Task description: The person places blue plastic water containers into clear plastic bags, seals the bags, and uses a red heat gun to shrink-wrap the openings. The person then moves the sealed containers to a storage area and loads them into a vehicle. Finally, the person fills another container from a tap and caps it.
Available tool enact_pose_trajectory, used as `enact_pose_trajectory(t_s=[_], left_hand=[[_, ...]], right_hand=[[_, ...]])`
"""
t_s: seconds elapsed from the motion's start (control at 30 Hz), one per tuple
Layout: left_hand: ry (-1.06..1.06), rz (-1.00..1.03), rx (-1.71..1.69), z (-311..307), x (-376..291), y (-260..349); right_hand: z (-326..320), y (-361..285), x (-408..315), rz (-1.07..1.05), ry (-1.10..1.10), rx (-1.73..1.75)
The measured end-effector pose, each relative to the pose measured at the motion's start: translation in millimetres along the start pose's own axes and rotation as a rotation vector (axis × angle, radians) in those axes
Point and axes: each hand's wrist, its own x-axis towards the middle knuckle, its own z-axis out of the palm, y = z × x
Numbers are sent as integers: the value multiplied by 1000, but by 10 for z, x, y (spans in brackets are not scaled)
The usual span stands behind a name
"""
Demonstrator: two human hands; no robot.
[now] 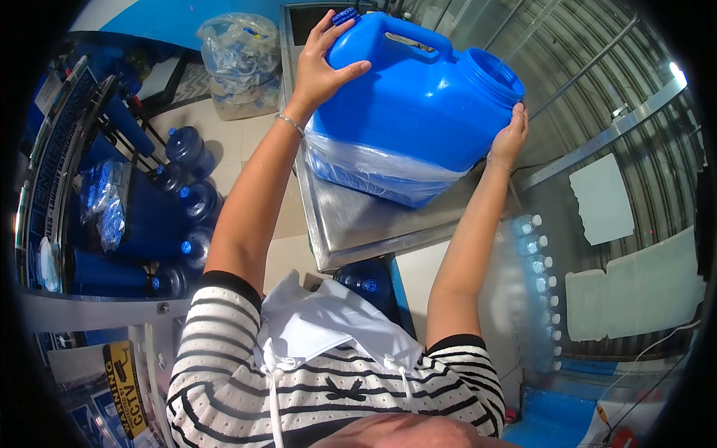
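Note:
A large blue plastic water jug [414, 95] stands at a slant on a stainless steel counter [358, 224], with clear plastic film [381, 162] around its lower part. Its wide mouth [496, 75], without a lid, faces up at the right, and its moulded handle [417, 33] is on top. My left hand [330, 67] lies with spread fingers on the jug's left shoulder, beside a small dark blue cap [345, 17]. My right hand [510, 134] supports the jug from the right, just under the mouth's rim. The jug's inside is mostly hidden.
Several round blue water bottles [196, 201] stand on the floor at left. A clear bag of plastic items [241, 67] stands behind them. Small capped bottles [540, 269] line the right side. Another large bottle [367, 280] is below the counter, and metal rods [588, 61] cross at upper right.

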Motion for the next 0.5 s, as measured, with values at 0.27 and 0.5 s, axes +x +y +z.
enact_pose_trajectory(t_s=[0.27, 0.5], left_hand=[[-33, -31, 17, -8, -6, 11], [-35, -51, -3, -2, -5, -4]], right_hand=[[7, 3, -6, -4, 1, 52], [-1, 22, 13, -3, -10, 68]])
